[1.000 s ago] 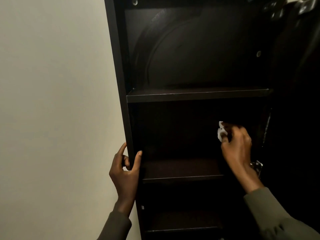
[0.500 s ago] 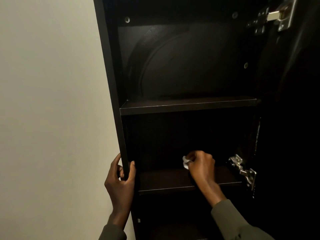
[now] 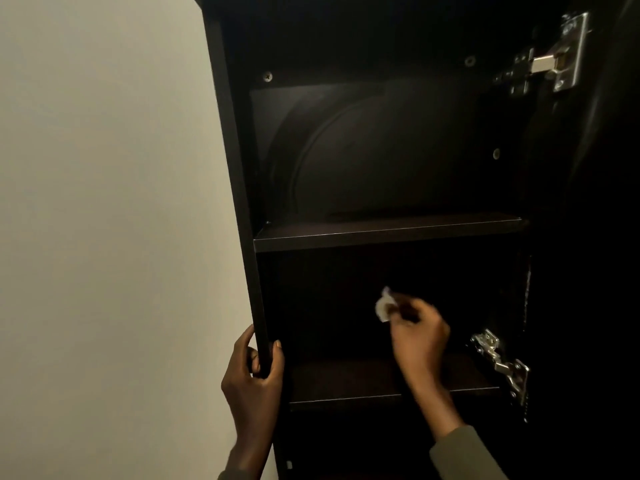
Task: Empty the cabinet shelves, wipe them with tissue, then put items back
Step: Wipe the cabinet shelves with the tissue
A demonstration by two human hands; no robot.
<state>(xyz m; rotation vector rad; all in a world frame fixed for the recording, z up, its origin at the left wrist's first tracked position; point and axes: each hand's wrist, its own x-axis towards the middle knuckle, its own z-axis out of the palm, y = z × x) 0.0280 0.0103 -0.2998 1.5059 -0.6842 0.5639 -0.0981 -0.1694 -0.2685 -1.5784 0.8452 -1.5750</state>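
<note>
A tall, narrow dark cabinet [image 3: 239,188] stands open in front of me with bare shelves. My right hand [image 3: 419,336] is inside the middle compartment, between the upper shelf [image 3: 388,233] and the lower shelf [image 3: 346,382], pinching a small crumpled white tissue [image 3: 384,304] against the dark back panel. The tissue and fingertips are blurred. My left hand [image 3: 252,375] wraps around the front edge of the cabinet's left side panel, at about the lower shelf's height.
A pale wall [image 3: 104,237] fills the left side. The open cabinet door [image 3: 609,237] is at the right, with a metal hinge [image 3: 554,58] near the top and another hinge [image 3: 502,362] beside the lower shelf.
My right hand with the tissue swept from the right side down to the lower shelf's middle, then lifted a little up the back panel. The view tilted upward. My left hand kept its grip.
</note>
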